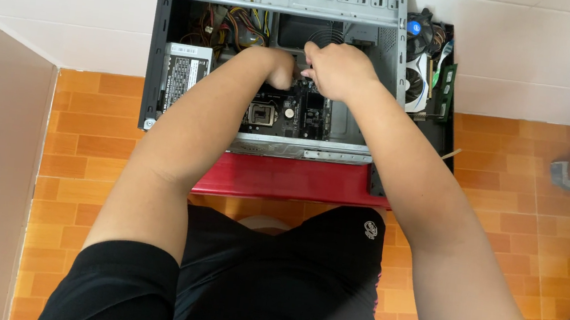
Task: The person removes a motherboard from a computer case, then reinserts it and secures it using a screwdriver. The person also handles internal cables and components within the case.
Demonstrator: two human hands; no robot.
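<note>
Both forearms stretch forward into the open grey metal computer case [169, 35], which lies on a low red stool [282, 178] over orange floor tiles [513, 212]. The left hand [281, 68] is curled knuckles-up over the black motherboard [284, 112]; the right hand [339, 70] bends beside it, nearly touching. Whether either hand's fingers grip anything cannot be told. A silver power supply [184, 75] sits left.

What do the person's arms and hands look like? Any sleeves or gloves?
Both arms are bare from the short black sleeves down. The left hand and the right hand wear no gloves, and no watch or bracelet shows on either wrist.
</note>
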